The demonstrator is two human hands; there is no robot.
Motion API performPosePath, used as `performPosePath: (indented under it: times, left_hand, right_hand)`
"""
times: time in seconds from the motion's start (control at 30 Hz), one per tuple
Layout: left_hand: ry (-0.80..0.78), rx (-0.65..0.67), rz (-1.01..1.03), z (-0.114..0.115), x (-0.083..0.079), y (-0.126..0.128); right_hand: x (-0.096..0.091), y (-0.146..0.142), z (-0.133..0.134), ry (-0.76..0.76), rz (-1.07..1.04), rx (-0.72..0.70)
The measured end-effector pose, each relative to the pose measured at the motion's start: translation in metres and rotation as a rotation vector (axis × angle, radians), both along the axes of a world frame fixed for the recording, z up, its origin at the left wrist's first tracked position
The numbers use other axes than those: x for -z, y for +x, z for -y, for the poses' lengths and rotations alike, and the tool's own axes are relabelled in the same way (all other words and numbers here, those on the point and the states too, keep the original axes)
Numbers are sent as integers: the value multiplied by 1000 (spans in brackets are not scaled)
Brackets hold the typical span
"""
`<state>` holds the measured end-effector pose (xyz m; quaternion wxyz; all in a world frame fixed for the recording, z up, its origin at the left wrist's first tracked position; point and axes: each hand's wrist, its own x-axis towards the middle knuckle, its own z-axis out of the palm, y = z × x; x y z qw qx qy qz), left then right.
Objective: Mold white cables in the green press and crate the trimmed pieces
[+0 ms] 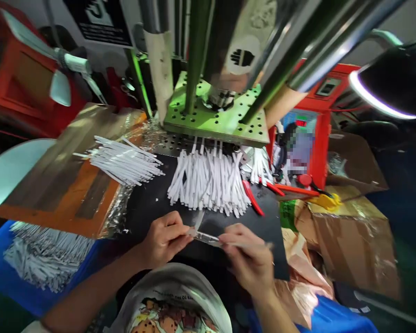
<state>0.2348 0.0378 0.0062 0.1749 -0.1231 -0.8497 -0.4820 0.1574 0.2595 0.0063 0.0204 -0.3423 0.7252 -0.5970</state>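
Your left hand (164,238) and right hand (247,256) pinch one small clear strip (204,237); tug hard and it slips toward the white strips (208,185) at twelve o'clock.

A thin white strip (198,222) and a slim clear piece (208,238), pinched above the black mat (159,203)

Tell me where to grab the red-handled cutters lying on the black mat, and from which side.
Grip the red-handled cutters around the long red handle, coming from the near right. That handle lies flat and bare on the black mat, while its far end tucks in against the pile of white strips, where fingers would likely snag. Both the left hand and right hand are busy pinching a thin clear strip.
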Motion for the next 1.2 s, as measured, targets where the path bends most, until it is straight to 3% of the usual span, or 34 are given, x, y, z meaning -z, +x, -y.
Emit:
performPosePath:
  times: [0.07,0.23,0.3,0.37,0.47,0.57,0.67,0.77,0.87,0.93,1.03,1.13,1.2]
  left_hand:
    - [16,-68,108,0,-7,-17]
    - [-349,-137,389,16,-17,-75]
    - [-435,-153,372,32,-20,-80]
    - [-515,-199,330,52,-21,-72]
    - [-796,-303,206,88,-18,-48]
    - [-964,-309,63,120,-9,-39]
    - [-943,-247,-62,135,-3,-43]
    - [-854,-248,-203,135,-8,-46]
    - [-711,-264,-261,130,-25,-39]
    - [-525,-286,-201,127,-38,-29]
    - [-114,-319,-14,122,-46,-14]
    - [183,-352,111,109,-32,1]
    - [181,-374,117,94,-17,9]
  right_hand:
    - [-7,-29,0,104,142,70]
    - [-4,-116,23,520,288,66]
    - [3,-133,31,668,186,155]
    - [6,-137,36,771,-56,282]
    - [-2,-125,52,783,-461,340]
    - [-19,-112,99,800,-636,93]
    - [-29,-110,173,936,-634,-173]
    - [-30,-116,241,1008,-586,-243]
    - [-31,-118,271,1013,-565,-258]
    - [-34,-114,261,1021,-566,-267]
    - [-41,-101,205,1033,-577,-218]
    - [-41,-78,122,931,-495,-123]
    - [-33,-55,70,757,-348,-87]
